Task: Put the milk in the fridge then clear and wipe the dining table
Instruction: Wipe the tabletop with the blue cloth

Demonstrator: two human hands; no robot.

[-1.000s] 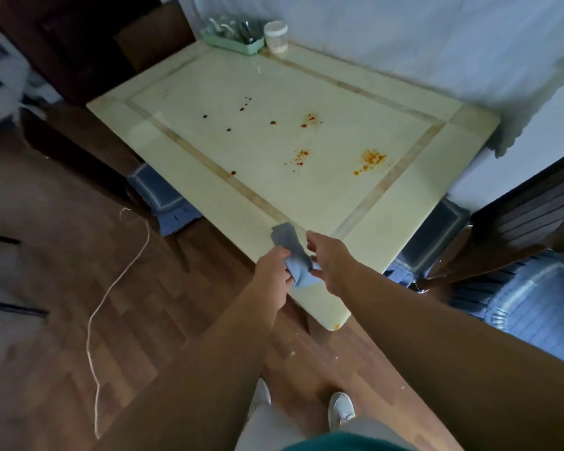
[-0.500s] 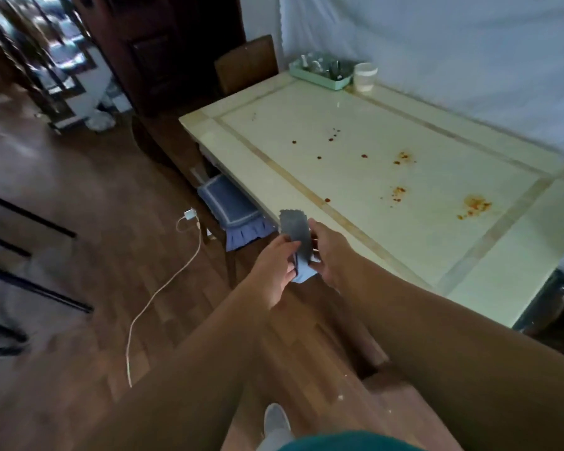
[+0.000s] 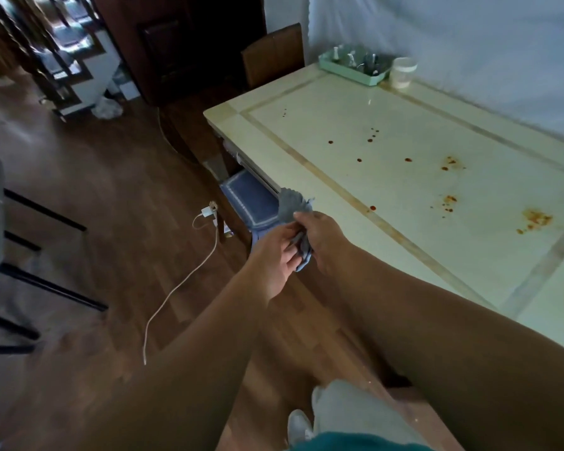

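Head view shows both hands together at the near table edge, the left hand (image 3: 279, 252) and right hand (image 3: 323, 239) each pinching one grey-blue cloth (image 3: 293, 208) held in the air, not yet on the table (image 3: 469, 255). Orange-red stains (image 3: 534, 219) lie well apart from it, toward two o'clock; a bunched cloth would likely smear them rather than lift them. At twelve o'clock a green tray (image 3: 355, 65) and a white cup (image 3: 402, 73) touch near the far edge, and a wide sweep could knock them. At nine o'clock a white cable (image 3: 176, 288) trails over the floor beside a cushioned chair (image 3: 251, 203), a tripping risk. No milk is visible.
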